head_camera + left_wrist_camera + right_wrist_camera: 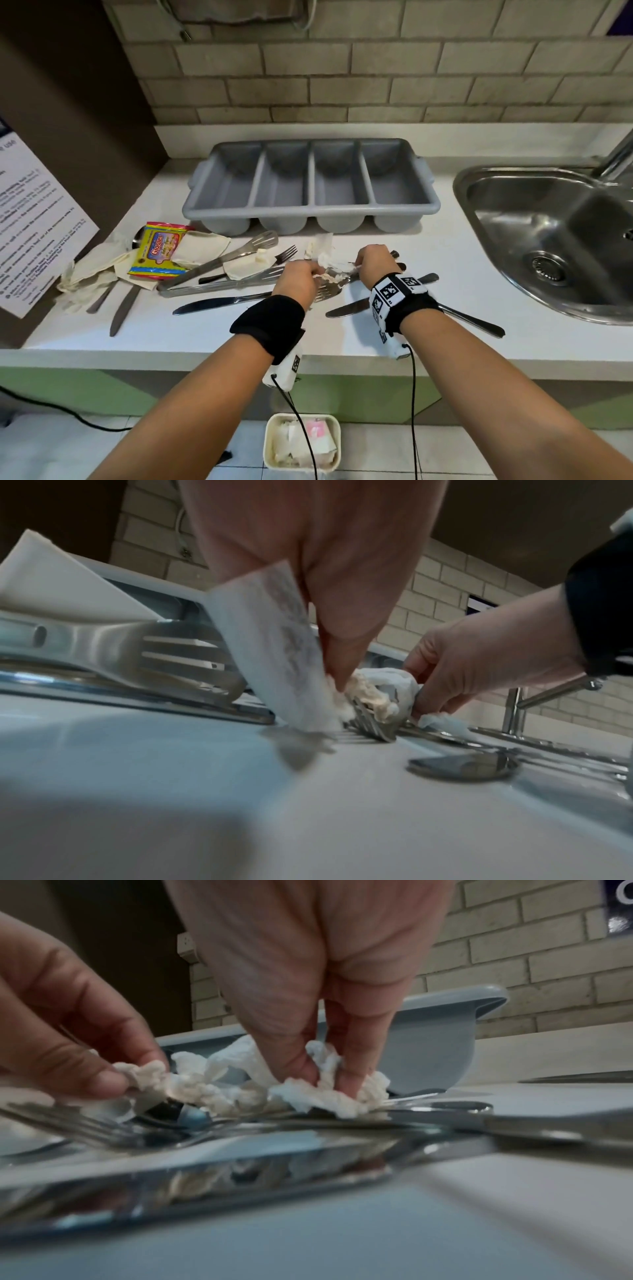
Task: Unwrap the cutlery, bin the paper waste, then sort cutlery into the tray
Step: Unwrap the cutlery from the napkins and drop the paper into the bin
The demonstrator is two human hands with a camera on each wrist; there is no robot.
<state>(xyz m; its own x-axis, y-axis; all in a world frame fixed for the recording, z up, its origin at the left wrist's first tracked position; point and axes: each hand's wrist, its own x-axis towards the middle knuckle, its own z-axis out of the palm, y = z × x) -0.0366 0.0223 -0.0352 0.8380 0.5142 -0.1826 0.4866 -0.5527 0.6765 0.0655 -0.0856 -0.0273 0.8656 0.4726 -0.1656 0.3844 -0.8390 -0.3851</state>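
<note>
Both hands low over the counter (394, 342), mid-unwrap. Left hand (298, 279) pinches one end of the twisted tissue wrap (329, 263); right hand (375, 262) has thumb + fingers clamped on the other end, pressing it on the fork (327, 293) underneath. Wrap is shredding, not sliding.

Tip, imo: right hand pins the metal, left peels along the handle, not upward, else bits tear off & scatter.

Tray (310, 185) at 12 o'clock, all 4 slots bare. Bin (303, 442) at 6 o'clock on the floor, paper already in. More wrapped pieces + napkins (202, 248) at 10 o'clock by a snack packet (161, 253). Loose knives at 9 and 3.
</note>
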